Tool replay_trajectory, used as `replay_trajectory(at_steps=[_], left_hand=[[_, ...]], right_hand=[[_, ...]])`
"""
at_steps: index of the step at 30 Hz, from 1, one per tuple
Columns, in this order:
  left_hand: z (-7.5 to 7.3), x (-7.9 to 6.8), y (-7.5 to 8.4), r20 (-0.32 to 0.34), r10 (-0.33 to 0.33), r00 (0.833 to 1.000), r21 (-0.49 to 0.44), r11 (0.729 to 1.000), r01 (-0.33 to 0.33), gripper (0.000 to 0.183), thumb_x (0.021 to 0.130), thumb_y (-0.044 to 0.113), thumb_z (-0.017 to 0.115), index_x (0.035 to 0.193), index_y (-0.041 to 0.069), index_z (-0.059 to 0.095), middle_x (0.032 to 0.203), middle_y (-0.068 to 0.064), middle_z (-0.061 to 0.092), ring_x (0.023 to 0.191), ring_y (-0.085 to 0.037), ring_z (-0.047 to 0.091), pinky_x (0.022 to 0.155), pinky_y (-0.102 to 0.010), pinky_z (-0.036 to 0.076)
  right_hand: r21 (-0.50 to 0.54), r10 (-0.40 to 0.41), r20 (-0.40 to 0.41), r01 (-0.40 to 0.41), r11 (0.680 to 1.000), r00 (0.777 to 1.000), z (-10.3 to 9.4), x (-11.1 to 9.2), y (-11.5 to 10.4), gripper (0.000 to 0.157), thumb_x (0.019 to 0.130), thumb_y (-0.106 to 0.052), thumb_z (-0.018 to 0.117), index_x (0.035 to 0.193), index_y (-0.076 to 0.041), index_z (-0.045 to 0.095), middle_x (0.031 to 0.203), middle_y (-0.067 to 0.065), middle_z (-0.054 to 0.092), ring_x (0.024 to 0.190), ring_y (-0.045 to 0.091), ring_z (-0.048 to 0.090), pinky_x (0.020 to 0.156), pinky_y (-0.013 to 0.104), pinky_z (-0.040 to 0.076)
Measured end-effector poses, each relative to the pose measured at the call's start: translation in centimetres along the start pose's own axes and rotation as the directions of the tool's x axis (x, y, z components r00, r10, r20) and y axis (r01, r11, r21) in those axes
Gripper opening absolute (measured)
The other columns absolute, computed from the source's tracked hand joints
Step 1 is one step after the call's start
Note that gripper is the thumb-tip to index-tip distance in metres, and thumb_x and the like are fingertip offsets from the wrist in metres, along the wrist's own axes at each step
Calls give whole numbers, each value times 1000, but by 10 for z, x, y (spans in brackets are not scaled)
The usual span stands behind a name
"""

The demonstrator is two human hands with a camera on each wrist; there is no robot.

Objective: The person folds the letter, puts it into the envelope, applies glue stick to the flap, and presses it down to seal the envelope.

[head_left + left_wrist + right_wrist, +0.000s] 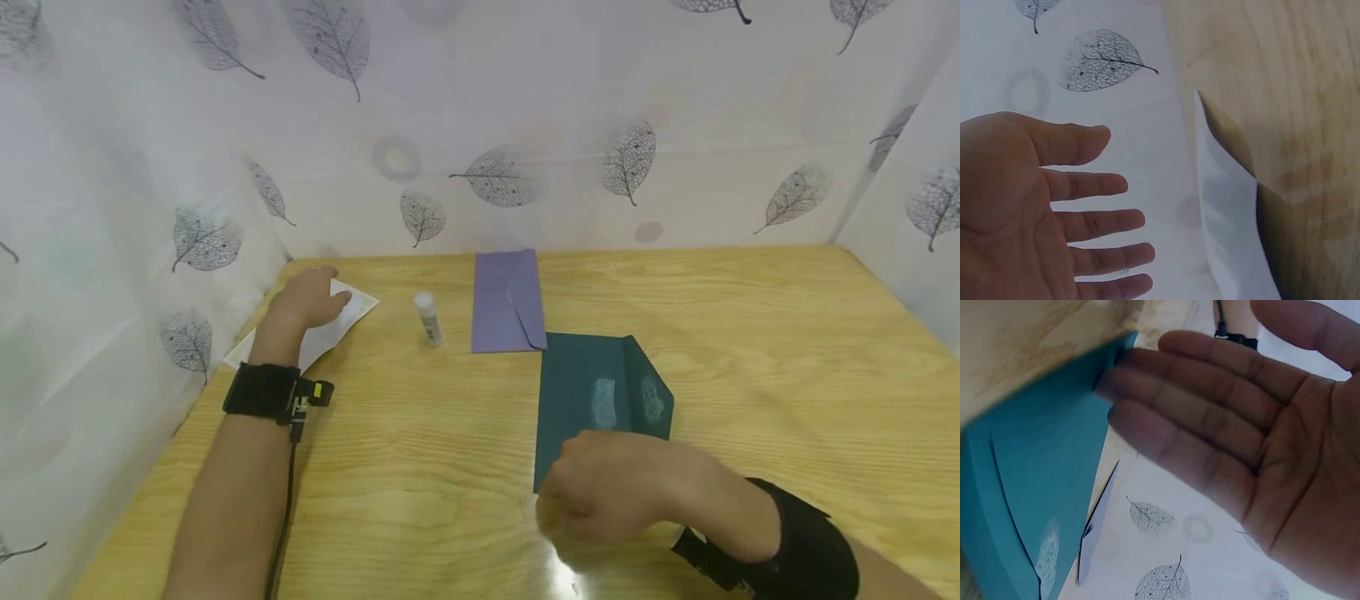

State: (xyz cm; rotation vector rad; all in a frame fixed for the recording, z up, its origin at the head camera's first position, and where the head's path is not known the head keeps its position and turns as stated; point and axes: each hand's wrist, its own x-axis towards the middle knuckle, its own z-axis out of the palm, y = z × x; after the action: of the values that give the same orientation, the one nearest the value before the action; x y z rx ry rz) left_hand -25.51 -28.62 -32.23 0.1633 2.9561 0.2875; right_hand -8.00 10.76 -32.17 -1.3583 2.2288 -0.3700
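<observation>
My left hand [311, 296] is over a creased white paper [322, 340] at the far left of the table. In the left wrist view its fingers [1100, 225] are straight and spread, holding nothing, and the paper [1229, 212] stands partly raised beside them. My right hand [607, 483] hovers by the lower edge of a dark green envelope [570, 392], covering part of it. The envelope's pointed flap lies unfolded to the right, with whitish smears on flap and body. In the right wrist view the right hand's fingers [1210, 425] extend loosely with nothing in them.
A white glue stick [429, 318] stands between the white paper and a purple envelope [495, 304], which lies behind the green one. Leaf-printed white cloth [555, 100] hangs behind and along the sides of the wooden table [420, 483].
</observation>
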Motion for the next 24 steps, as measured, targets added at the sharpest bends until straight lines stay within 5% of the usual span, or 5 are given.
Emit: replay_trajectory(at_steps=[8,12,14,18,24], left_hand=[[17,4,-11,225,-55,973,61,997,42,61,95,30,39,139,-8,22,140,-35,24,126,-53,16,104,-65,14],[24,3,-14,282,-50,958,43,998,40,60,95,28,40,138,-10,23,140,-34,26,128,-49,20,106,-57,19],[26,3,-14,287,-41,957,40,999,30,60,94,28,42,137,-10,24,140,-33,27,127,-47,23,106,-55,22],[26,3,-9,269,-18,963,57,998,3,60,93,27,45,137,-9,26,140,-32,29,127,-47,25,107,-54,22],[20,3,0,258,19,966,75,996,-39,56,91,24,48,136,-7,33,138,-30,33,126,-45,29,105,-52,26]], right_hand=[[1,-179,126,180,984,976,4,3,-7,4,89,-28,56,89,-29,60,66,-21,44,56,-5,37,49,12,35],[8,-269,185,272,962,945,3,3,-11,20,94,-34,50,107,-25,61,75,-22,50,61,-10,41,55,9,37],[-1,-248,162,252,968,955,1,1,-12,23,94,-34,50,112,-24,60,76,-22,51,62,-9,42,56,9,38],[-34,-1,28,2,999,1000,-5,-5,-5,34,90,-32,56,122,-21,57,94,-13,62,79,-1,54,68,20,48],[-75,338,-105,-346,935,935,-12,-9,16,33,85,-28,63,112,-10,61,80,-4,62,67,7,56,68,31,51]])
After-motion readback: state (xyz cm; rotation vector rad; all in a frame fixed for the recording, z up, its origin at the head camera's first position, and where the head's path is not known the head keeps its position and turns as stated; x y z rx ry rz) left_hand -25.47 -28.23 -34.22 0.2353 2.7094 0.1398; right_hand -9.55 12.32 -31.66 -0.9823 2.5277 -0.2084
